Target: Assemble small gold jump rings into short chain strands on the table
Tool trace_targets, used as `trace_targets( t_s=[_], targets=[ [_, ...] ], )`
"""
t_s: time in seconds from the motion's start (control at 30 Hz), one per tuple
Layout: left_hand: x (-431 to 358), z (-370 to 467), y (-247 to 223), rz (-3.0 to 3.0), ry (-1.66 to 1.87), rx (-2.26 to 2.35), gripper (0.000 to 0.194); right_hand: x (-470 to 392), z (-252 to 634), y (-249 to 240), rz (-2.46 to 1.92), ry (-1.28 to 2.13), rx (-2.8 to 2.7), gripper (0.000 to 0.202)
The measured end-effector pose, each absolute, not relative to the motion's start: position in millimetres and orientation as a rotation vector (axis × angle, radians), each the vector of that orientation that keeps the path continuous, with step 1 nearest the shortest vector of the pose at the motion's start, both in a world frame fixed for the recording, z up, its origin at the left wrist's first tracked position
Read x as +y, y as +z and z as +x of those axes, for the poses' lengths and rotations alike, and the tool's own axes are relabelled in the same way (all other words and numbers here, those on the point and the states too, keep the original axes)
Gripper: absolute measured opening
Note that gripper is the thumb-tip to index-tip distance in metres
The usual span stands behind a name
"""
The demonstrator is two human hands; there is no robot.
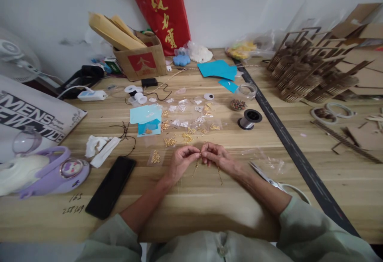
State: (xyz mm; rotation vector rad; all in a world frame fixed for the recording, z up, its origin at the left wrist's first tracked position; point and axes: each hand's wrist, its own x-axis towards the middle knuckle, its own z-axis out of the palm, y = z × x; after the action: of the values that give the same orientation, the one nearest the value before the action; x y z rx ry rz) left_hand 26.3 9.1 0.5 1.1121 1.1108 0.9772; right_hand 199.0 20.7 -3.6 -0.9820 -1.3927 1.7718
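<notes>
My left hand (184,160) and my right hand (218,156) meet fingertip to fingertip above the middle of the wooden table. Both are closed in a pinch. A thin gold chain (220,175) hangs below my right hand, and another thin gold length (195,169) dangles under my left fingers. The small part between the fingertips is too tiny to make out. Just beyond my hands lie gold beads (170,142) and a loose gold chain pile (187,137). A small bag of gold beads (155,157) sits left of my left hand.
Scissors (271,180) lie right of my right forearm, beside a black strip (287,146). A black phone (110,186) rests left of my left arm. Further back stand a wire spool (250,119), a bead jar (238,104), blue cards (145,114) and a cardboard box (140,58).
</notes>
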Motion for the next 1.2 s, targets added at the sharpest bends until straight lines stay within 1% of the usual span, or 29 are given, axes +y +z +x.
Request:
trace_targets(
  t_s=[0.47, 0.7, 0.8, 0.93, 1.0, 1.07, 1.2],
  targets=[
    [9, 25, -1, 1.21, 0.978, 1.141, 0.014, 21, 198, -4, -0.992, 1.783, -1.374, 0.035],
    [10, 25, -5, 1.275, 0.979, 1.158, 0.009, 19, 201, 4, -1.056, 1.711, -1.525, 0.032],
    [9, 24, -9, 1.429, 0.976, 1.192, 0.007, 20, 204, 4, -1.1, 1.545, -1.691, 0.028],
    [9, 23, -15, 1.674, 0.932, 1.25, 0.008, 23, 210, -1, -1.137, 1.15, -2.019, 0.019],
    [9, 22, -17, 1.76, 0.934, 1.282, 0.008, 24, 212, -3, -1.133, 1.004, -2.111, 0.014],
    [10, 22, -17, 1.848, 0.915, 1.316, 0.007, 25, 214, -4, -1.127, 0.902, -2.165, 0.011],
    [8, 22, -12, 2.051, 0.79, 1.384, 0.008, 26, 215, -5, -1.13, 0.804, -2.216, 0.009]
  ],
)
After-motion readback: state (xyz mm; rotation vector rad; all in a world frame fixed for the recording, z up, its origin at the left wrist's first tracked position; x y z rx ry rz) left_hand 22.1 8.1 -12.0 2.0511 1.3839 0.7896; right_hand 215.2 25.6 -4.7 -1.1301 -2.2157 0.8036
